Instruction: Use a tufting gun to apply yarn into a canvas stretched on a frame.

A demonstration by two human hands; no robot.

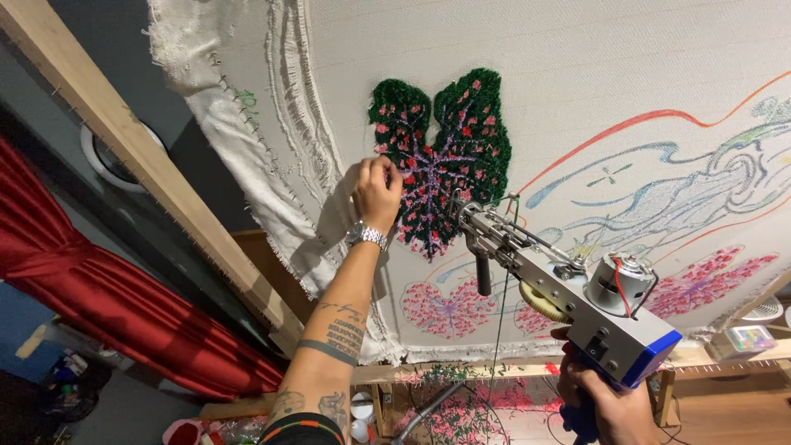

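Left hand pinches the green tufted leaf's edge; right hand grips the tufting gun.

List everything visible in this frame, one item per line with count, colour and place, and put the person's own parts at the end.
backing cloth: one, off-white, stretched across the frame, with coloured outline drawings
tufted leaf patch: one, dark green with pink, red and purple, upper centre of the cloth
pink tufted patches: several, pink, lower part of the cloth
wooden frame: one, pale wood, left and bottom edges of the cloth
tufting gun: one, silver with a blue rear, tip against the cloth beside the leaf patch
curtain: one, red, far left
wristwatch: one, silver, left wrist
left hand: fingers pinched at the leaf patch's left edge, forearm tattooed
right hand: gripping the gun's blue handle, bottom right
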